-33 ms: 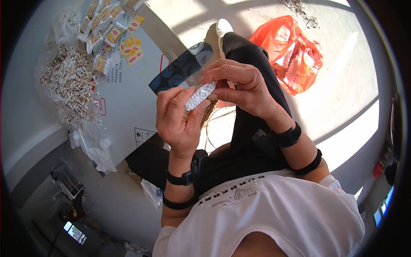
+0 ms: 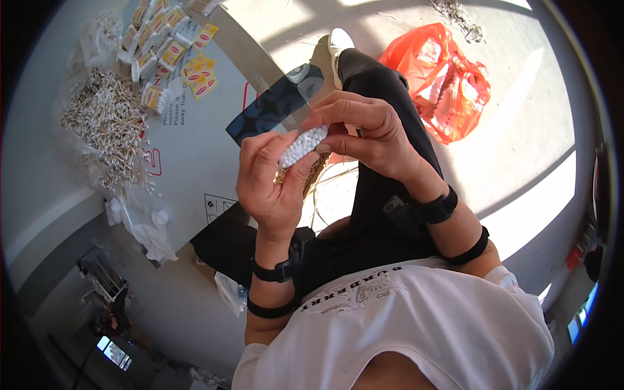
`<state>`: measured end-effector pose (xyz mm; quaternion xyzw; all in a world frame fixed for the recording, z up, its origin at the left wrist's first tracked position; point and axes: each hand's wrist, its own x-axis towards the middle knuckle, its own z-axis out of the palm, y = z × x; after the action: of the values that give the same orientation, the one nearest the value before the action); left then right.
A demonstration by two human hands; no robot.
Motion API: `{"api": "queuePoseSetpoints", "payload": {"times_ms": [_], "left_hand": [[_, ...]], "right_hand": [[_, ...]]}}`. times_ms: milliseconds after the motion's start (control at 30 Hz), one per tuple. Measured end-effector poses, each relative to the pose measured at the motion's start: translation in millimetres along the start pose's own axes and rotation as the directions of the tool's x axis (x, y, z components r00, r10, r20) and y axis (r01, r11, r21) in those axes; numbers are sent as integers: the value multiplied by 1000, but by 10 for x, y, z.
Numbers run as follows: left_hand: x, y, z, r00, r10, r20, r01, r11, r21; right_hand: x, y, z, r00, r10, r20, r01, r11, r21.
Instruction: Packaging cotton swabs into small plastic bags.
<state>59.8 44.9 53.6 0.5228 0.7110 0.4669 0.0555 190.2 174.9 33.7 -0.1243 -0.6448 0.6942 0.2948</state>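
Swabs [image 2: 303, 148] are sitting in a tight bundle between both hands, white tips facing the view, in front of the person's lap. The left hand [image 2: 265, 174] is clamping one end between thumb and fingers, and the right hand [image 2: 370, 130] is pinching the other. Whether a wrapper is binding the sticks, the view is not showing clearly. Uneven squeezing could be forcing some swabs out of line; a slackening thumb could be letting the bundle fan apart, spilling toward the dark trouser leg [image 2: 383, 75] rather than toward the loose pile [image 2: 107, 120] lying on the table [image 2: 185, 156]
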Motion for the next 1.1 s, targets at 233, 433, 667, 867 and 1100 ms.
{"api": "queuePoseSetpoints", "payload": {"times_ms": [233, 433, 667, 867, 1100], "left_hand": [[23, -31, -55, 996, -85, 38, 91, 975, -201], [72, -44, -115, 995, -26, 92, 50, 963, -266], [85, -33, -120, 994, -19, 104, 50, 951, -304], [140, -18, -169, 987, 59, 150, -20, 967, -253], [142, 33, -172, 981, -104, 162, 161, 906, -390]], "right_hand": [[-11, -36, 29, 994, -99, 38, 104, 981, -164], [-25, -93, 50, 996, -76, 46, 82, 986, -143], [-31, -90, 73, 997, -57, 52, 65, 984, -167], [-18, -111, 106, 991, -130, 37, 134, 975, -177], [-33, -160, 87, 998, -11, 54, 18, 991, -129]]}}
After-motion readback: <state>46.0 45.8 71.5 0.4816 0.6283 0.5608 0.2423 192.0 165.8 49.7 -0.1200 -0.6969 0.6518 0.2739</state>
